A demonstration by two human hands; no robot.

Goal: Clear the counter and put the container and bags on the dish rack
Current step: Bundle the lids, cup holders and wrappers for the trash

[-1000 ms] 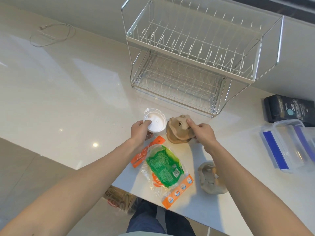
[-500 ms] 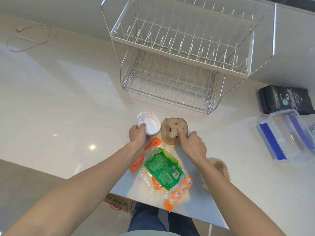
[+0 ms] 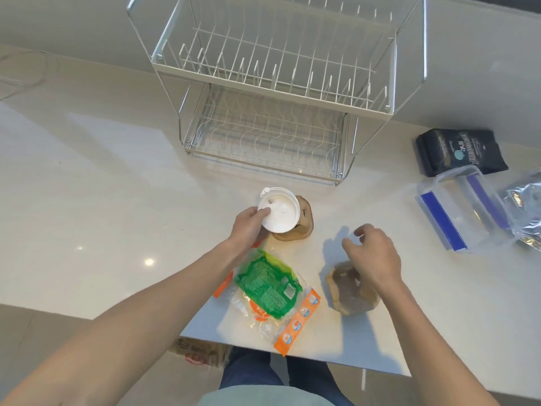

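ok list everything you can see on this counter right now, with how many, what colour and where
dish rack: one, white wire, two tiers, back centre
white lid: one, held over a cup carrier
cup carrier: two, brown pulp, one under the lid, one near the front edge
green bag: one, clear wrapper with orange strips, front centre
black bag: one, right
clear container: one, blue clips, right
silver bag: one, far right edge
cable: one, pale, far left
left hand: gripping the lid
right hand: open, above the nearer carrier
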